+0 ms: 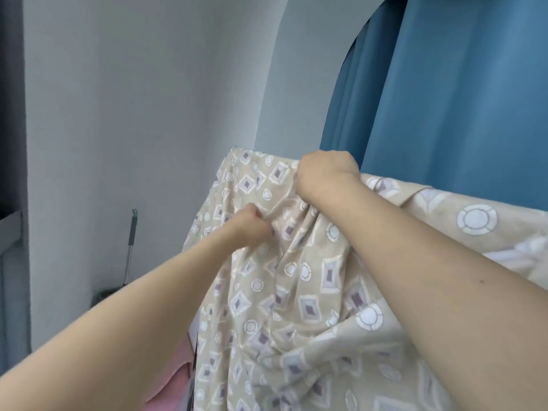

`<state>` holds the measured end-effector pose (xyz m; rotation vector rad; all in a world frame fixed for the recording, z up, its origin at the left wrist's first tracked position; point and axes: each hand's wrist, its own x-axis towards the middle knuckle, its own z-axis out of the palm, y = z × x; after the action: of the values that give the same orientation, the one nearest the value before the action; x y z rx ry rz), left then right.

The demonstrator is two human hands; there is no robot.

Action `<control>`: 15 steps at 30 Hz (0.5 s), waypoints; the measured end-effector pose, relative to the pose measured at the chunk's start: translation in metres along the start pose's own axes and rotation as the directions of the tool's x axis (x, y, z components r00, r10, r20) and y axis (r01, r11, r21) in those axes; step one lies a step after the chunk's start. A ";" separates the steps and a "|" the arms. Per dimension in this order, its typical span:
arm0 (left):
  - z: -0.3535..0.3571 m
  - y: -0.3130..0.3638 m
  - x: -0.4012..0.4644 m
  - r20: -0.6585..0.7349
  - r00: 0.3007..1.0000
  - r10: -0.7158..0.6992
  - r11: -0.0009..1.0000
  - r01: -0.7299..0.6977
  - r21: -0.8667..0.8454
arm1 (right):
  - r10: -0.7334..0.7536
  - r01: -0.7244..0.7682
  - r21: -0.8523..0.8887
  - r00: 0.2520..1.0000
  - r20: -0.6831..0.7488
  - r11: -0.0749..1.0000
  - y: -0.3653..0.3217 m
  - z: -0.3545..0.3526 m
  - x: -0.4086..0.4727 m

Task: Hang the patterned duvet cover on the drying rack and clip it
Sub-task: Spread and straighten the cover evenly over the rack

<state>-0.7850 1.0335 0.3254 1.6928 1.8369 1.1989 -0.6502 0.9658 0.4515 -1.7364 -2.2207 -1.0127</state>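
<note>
Cover (pixel 296 292): a beige cloth printed with diamonds and circles is draped over a high straight edge, presumably the rack's top bar, and is let fall toward the viewer; the rack itself is hidden beneath the cloth.
Right hand (pixel 324 176): it is closed as a fist over the top fold, so that the cloth is pinned on the bar and kept from sliding off.
Left hand (pixel 252 225): a gather of cloth is pinched between curled fingers just below and to the left of the right hand; the creases are judged to be drawn out sideways by this pull.
Folds: bunched pleats are seen running down from both hands, which suggests the cloth is not yet spread flat.
Clips: none are seen; the clipping step is judged not yet begun.
Curtain (pixel 444 99): a blue drape is hung behind the bar.
Mop handle (pixel 130 247): it is leaned against the grey wall at the left, well apart from the cloth.
Pink cloth (pixel 175 378): a patch is seen at the lower left, beside the hanging edge.
</note>
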 end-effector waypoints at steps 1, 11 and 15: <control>-0.008 0.000 0.009 -0.051 0.998 -0.030 0.999 0.029 -0.021 | -0.002 0.002 -0.001 1.000 0.007 1.000 -0.003 0.001 0.006; -0.029 -0.040 0.080 -0.174 0.980 -0.100 0.994 0.104 0.013 | 0.006 -0.007 0.064 1.000 0.023 0.998 -0.037 0.024 0.075; -0.051 -0.055 0.117 -0.213 0.969 -0.123 0.988 0.139 0.062 | -0.006 0.005 0.086 1.000 0.013 0.996 -0.054 0.034 0.104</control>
<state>-0.8823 1.1314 0.3436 1.5047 2.1087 1.3076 -0.7225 1.0637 0.4545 -1.7067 -2.2434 -0.8944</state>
